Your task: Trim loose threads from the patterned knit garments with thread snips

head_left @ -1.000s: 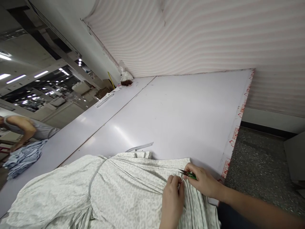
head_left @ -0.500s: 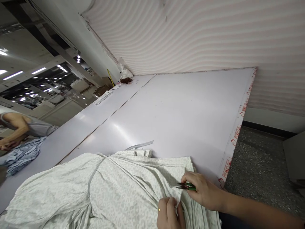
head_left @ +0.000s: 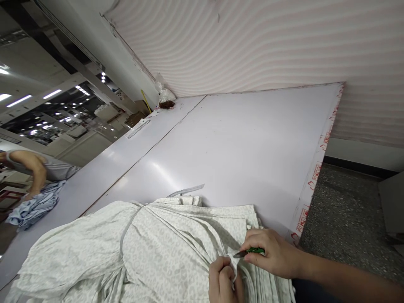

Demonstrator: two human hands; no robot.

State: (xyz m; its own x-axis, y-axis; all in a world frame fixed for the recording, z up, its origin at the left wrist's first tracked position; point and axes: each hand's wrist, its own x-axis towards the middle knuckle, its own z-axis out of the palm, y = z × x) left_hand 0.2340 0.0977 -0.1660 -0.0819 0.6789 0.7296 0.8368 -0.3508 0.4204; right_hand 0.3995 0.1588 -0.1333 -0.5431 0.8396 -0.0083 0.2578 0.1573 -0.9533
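A bundle of pale leopard-print cloth (head_left: 164,240), tied round with a grey strip (head_left: 124,231), lies along the near side of the table. At its right end the layers fan out. My left hand (head_left: 224,280) is closed on a fold of this cloth, pinching it up. My right hand (head_left: 271,252) grips a pair of green-handled thread snips (head_left: 252,251). Their dark blades look closed, and the tip touches or nearly touches the raised fold just above my left fingers. Part of the handle is hidden in my right hand.
The pale table (head_left: 252,139) has a seam and a red-printed right edge. A grey strip (head_left: 189,190) lies beyond the bundle. At left a person (head_left: 34,168) leans over bluish cloth (head_left: 39,204). A plastic bag (head_left: 166,94) sits at the far corner; striped sheeting (head_left: 268,46) hangs behind.
The snips' blades have come together at the fold, where they were apart before. My right hand has shifted slightly. At left, the other person has lifted and moved the bluish cloth.
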